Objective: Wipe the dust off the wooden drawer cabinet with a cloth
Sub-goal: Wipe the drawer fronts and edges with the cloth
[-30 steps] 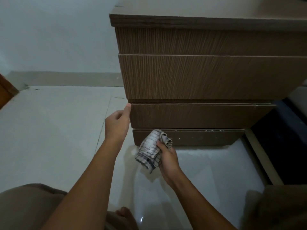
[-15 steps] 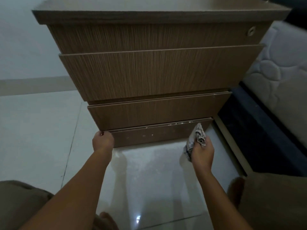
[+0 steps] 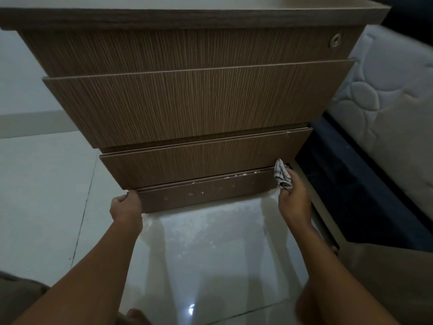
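- The wooden drawer cabinet (image 3: 187, 102) fills the upper view, standing on a pale glossy tiled floor (image 3: 46, 195); its drawer fronts step back toward the bottom.
- A quilted white mattress (image 3: 386, 102) lies just beside its right side.
- The bottom plinth (image 3: 206, 195) carries white specks along its top edge and face.
- The left hand (image 3: 126, 206) rests at the plinth's left end, fingers curled around the corner under the lowest drawer.
- The right hand (image 3: 294, 200) has its grip closed on a bunched checked cloth (image 3: 282, 174), pressed to the plinth's right end.
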`<state>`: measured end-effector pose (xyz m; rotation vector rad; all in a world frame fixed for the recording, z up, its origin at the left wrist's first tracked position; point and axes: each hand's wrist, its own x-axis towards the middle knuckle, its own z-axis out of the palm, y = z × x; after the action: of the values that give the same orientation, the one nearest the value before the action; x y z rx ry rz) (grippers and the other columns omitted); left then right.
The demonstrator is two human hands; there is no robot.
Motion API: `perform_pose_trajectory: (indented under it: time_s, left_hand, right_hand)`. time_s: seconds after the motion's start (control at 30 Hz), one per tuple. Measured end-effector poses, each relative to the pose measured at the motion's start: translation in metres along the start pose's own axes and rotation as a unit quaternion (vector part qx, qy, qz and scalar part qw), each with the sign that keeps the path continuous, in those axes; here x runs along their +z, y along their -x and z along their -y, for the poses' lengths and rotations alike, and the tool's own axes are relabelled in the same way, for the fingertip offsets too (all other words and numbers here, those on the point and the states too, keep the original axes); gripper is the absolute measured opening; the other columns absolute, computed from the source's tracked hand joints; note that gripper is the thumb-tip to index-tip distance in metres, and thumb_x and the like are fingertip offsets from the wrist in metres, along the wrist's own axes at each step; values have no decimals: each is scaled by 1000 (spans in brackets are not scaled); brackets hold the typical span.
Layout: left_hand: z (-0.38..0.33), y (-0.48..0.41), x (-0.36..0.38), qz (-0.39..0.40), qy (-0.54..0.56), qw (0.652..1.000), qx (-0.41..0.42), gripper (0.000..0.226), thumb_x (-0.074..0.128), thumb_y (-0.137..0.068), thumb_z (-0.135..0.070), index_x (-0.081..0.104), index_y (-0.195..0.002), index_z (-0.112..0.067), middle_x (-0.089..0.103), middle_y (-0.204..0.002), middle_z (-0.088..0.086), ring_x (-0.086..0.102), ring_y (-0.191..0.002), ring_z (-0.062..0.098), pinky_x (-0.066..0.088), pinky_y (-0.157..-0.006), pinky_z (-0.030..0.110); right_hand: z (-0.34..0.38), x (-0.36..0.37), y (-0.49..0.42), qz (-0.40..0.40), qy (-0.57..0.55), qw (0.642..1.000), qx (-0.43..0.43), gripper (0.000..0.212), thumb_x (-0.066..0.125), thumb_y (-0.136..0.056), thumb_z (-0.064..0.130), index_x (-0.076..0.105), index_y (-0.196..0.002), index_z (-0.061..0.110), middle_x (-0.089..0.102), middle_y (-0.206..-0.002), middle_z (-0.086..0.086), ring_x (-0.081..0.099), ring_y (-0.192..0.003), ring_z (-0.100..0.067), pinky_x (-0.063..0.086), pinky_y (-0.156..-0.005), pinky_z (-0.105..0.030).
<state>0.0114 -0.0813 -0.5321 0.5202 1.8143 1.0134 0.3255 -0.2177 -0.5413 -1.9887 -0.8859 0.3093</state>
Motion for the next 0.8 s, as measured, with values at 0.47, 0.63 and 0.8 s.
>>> perform_pose_trajectory:
  time_s: [0.47, 0.63, 0.8]
  left_hand:
    - [11, 1, -9, 7, -33, 999, 6, 25, 58, -93, -30, 50, -111, -15, 50, -106, 10, 48, -95, 27, 48, -88, 41]
    - [14, 0, -13, 2, -53, 999, 10, 22, 57, -93, -30, 47, -104, -14, 52, -104, 12, 50, -86, 27, 48, -79, 40]
    - [15, -2, -14, 6, -67, 998, 20, 20, 56, -94, -29, 47, -105, -14, 52, -103, 12, 48, -76, 24, 47, -77, 40]
  right_hand:
    - [-7, -24, -22, 3, 107, 993, -59, 52, 52, -89, -2, 52, -133, 25, 59, -128, -1, 56, -110, -18, 41, -89, -28]
    - [-16, -18, -31, 53, 179, 979, -79, 59, 54, -87, -6, 48, -139, 21, 46, -147, -4, 43, -134, -22, 35, -111, -39]
    - [-14, -1, -31, 103, 222, 964, -105, 63, 49, -80, -15, 51, -138, 11, 42, -150, -12, 26, -144, -25, 20, -116, -36]
